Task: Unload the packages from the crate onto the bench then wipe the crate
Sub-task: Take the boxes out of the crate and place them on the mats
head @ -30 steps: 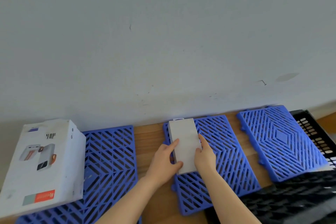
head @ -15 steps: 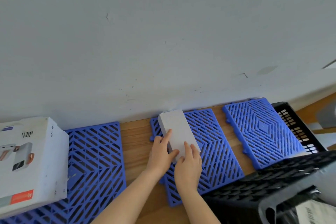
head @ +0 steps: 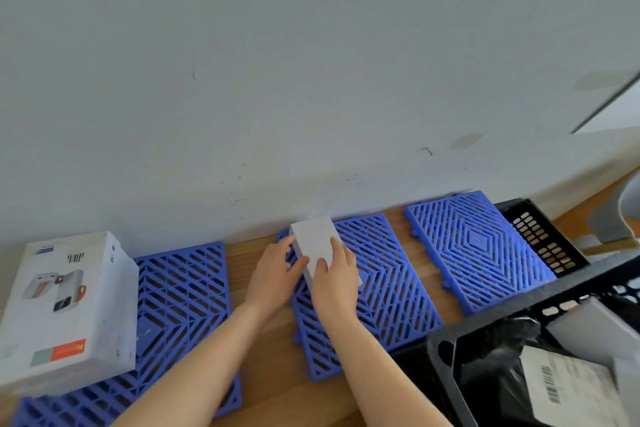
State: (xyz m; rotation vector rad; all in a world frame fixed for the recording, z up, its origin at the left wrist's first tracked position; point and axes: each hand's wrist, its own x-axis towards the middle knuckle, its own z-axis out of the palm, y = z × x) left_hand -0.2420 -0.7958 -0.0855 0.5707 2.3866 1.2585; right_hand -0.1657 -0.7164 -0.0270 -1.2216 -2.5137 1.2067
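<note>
Three mats; crate right; hands grip white box.

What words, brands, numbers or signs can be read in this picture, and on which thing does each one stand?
Nothing can be read as text.
On the large white box: a barcode, a blue mark and white letters on an orange strip, all too blurred to read.
On the paper label in the crate: a barcode and printed lines, too blurred to read.
On the small white box: no print visible.
</note>
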